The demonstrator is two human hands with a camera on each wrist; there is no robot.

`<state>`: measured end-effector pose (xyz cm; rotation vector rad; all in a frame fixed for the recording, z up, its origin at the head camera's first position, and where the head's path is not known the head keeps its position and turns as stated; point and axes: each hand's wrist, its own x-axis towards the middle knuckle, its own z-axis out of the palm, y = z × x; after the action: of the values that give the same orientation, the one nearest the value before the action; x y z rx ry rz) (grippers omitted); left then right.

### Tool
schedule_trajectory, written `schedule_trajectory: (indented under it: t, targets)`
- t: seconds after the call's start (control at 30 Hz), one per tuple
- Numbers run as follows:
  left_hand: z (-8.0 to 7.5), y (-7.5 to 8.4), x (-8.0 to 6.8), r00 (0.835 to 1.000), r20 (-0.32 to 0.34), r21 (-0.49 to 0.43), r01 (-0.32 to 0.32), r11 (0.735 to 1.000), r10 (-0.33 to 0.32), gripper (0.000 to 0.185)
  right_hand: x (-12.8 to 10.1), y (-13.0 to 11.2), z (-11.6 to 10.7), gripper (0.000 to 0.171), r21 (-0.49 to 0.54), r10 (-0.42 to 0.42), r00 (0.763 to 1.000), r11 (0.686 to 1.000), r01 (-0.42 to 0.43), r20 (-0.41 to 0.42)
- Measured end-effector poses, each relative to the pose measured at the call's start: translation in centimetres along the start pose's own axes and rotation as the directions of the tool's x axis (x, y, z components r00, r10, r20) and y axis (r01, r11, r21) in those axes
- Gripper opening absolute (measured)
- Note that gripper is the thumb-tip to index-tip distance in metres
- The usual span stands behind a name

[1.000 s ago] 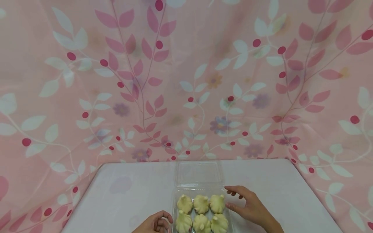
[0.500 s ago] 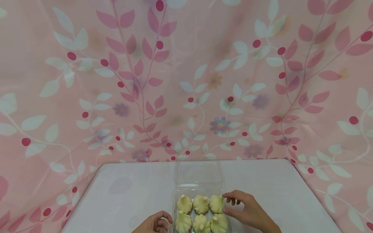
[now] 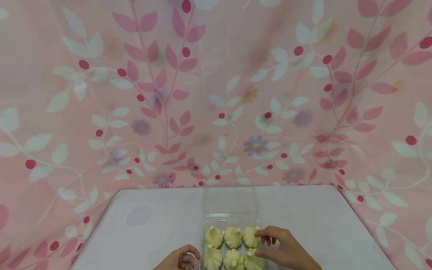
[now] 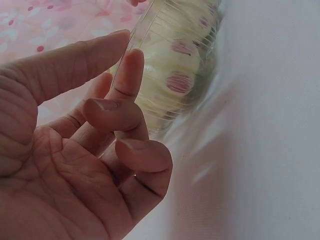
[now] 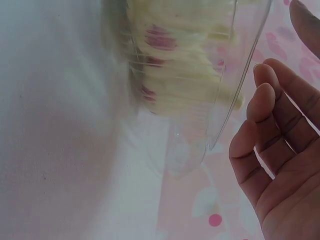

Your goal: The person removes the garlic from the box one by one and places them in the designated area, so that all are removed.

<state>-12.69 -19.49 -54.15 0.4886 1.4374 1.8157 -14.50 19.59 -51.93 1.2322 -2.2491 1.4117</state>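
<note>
**Both hands at the box of buns**

Right, the clear box sits at the near edge of the table, its lid flipped open and lying flat behind it. Six pale buns fill it, two rows of three. The left hand is at the box's left wall, thumb and forefinger on the ribbed plastic, the other fingers curled into the palm. The right hand is over the right side, fingers loosely bent, fingertips just at the far right bun; whether they actually touch it I cannot tell. From the right wrist, those fingers stand close beside the box wall, gripping nothing. Pink leafy cloth hangs behind.
</note>
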Motion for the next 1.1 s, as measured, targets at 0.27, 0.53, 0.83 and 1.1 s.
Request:
schedule_trajectory:
  t: [0.27,0.53,0.83,1.1]
  targets:
    - [0.1,0.2,-0.1,1.000,-0.007,0.020,0.006,1.000,-0.006,0.028,0.6,-1.4,0.3,0.041,0.031,-0.013,1.000,0.999,0.013,0.017]
    - [0.1,0.2,0.0,1.000,0.001,0.026,-0.012,1.000,0.012,0.028,0.2,-0.8,0.7,0.036,0.053,0.067,0.994,0.996,-0.072,0.082]
    - [0.1,0.1,0.0,1.000,-0.002,0.013,-0.005,1.000,0.005,0.028,0.2,-0.7,0.9,0.030,0.063,0.016,0.996,0.998,-0.022,0.093]
    - [0.1,0.1,0.0,1.000,-0.006,0.008,0.009,1.000,-0.009,0.027,0.2,-0.3,1.2,0.023,0.018,-0.010,0.997,1.000,0.009,0.076]
